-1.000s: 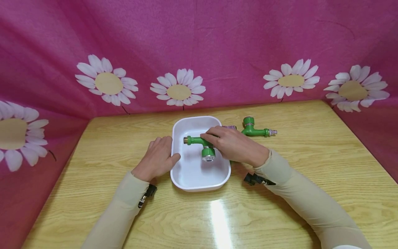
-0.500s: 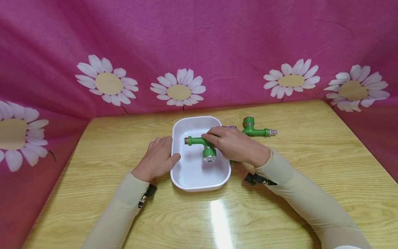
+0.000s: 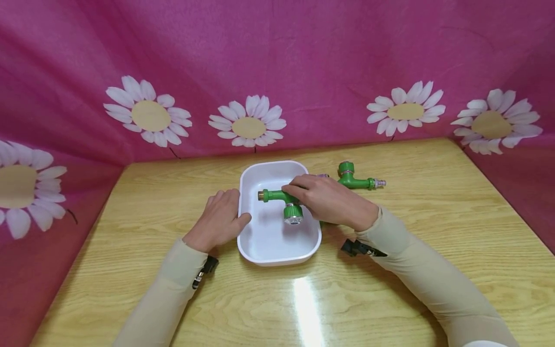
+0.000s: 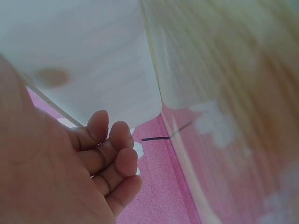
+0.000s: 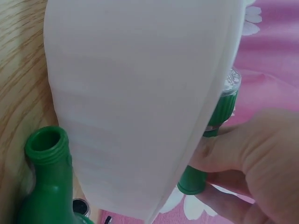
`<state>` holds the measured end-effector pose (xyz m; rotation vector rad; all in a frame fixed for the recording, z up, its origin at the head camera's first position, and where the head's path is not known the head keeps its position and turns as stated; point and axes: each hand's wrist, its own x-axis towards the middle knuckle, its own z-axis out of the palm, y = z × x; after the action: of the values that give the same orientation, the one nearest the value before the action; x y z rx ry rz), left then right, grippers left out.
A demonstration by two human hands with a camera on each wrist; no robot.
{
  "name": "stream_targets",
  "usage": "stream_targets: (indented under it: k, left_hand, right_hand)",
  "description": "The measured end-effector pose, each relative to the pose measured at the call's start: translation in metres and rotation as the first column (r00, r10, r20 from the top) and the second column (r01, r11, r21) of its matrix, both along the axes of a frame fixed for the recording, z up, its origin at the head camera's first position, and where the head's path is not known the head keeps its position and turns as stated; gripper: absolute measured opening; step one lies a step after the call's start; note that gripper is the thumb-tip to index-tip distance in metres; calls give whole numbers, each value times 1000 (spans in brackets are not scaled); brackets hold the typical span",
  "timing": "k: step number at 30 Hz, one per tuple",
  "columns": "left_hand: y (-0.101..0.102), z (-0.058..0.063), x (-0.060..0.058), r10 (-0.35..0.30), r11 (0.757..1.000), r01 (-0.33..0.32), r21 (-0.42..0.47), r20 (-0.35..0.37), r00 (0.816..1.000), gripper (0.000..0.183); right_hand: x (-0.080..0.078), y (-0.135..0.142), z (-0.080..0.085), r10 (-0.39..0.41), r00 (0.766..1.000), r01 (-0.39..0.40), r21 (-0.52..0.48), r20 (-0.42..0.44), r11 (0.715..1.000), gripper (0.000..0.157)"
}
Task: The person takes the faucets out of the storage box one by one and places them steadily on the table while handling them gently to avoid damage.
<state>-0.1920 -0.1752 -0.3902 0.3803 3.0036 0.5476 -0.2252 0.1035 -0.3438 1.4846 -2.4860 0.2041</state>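
My right hand [image 3: 331, 200] holds a green garden tap [image 3: 274, 195] over the inside of a white plastic tub [image 3: 269, 248]. The tap's brass threaded end points left and its ribbed green knob hangs toward me. In the right wrist view, thumb and fingers pinch the tap [image 5: 224, 107] just beyond the tub's rim. My left hand [image 3: 217, 219] grips the tub's left side, its thumb over the rim. Seen from the left wrist, the curled fingers [image 4: 119, 163] lie against the outside of the tub [image 4: 93, 56].
A second green tap [image 3: 357, 183] lies on the wooden table [image 3: 433, 231], back right of the tub. Against the tub's right wall stands another green tap with an open threaded mouth [image 5: 46, 172]. A small purple piece [image 3: 323, 176] shows behind my right hand. A pink flowered cloth [image 3: 321, 62] hangs behind.
My right hand and the tap have shifted very slightly to the right over the tub. The left hand keeps its place on the tub's side.
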Motion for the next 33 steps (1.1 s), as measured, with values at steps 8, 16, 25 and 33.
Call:
stream_targets:
  k: [8,16,25,33]
  left_hand:
    - [0,-1,0,-2,1000,2,7,-2,1000,36]
    - [0,-1,0,3,1000,-3,7,1,1000,38]
    - [0,-2,-1,6,1000,-6,7,4,1000,39]
    - [0,-2,0,7,1000,-7,12,-1,1000,37]
  right_hand:
    - [0,2,0,9,1000,-9,-14,-8,1000,39]
    - [0,4,1,0,1000,0,-16,8,1000,39]
    - [0,4,3,-18,1000,18,2,7,1000,37]
    - [-1,6,4,-38,999,38,0,23,999,38]
